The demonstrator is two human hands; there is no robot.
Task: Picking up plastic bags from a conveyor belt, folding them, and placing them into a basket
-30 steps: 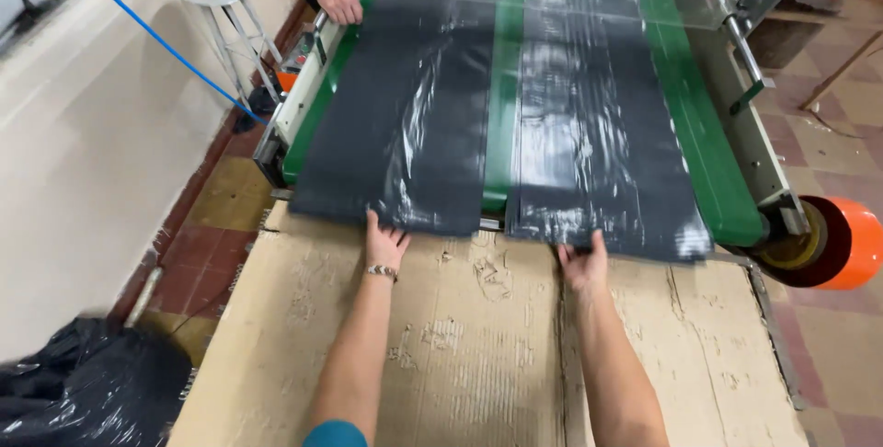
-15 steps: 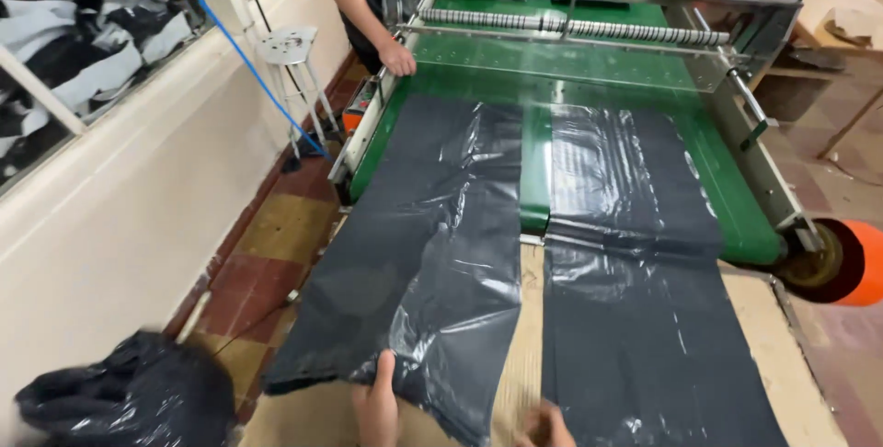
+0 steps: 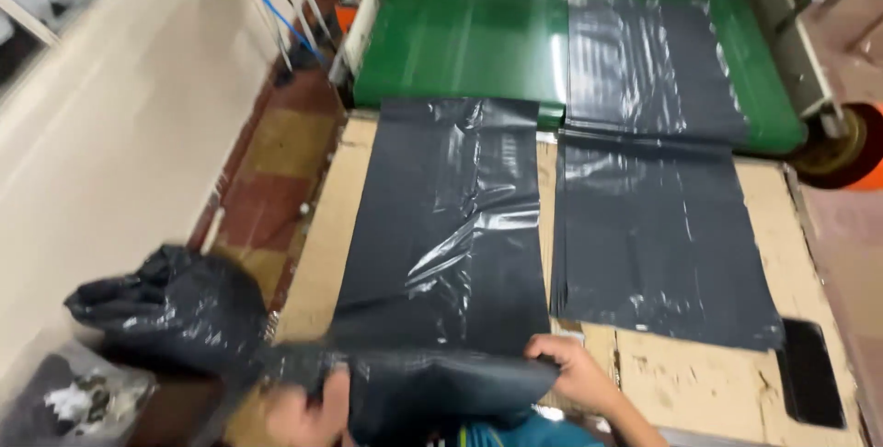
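A stack of dark grey plastic bags (image 3: 451, 226) lies lengthwise on the cardboard-covered table (image 3: 699, 383), its near end folded up toward me. My left hand (image 3: 308, 408) grips the folded near edge at the left. Over at the right corner of that same edge my right hand (image 3: 575, 372) holds it. A second stack of grey bags (image 3: 658, 235) lies flat to the right, untouched. Behind it, another grey bag (image 3: 644, 65) still rests on the green conveyor belt (image 3: 460, 24).
A bulging black bag (image 3: 175, 309) sits on the floor at the left beside the table. An orange roller (image 3: 851, 148) sticks out at the conveyor's right end. A rectangular hole (image 3: 812, 372) opens in the table's right side. White wall runs along the left.
The left stack has slid fully off the conveyor onto the table. Both my hands have taken its near edge and folded it up. The view has tilted down.
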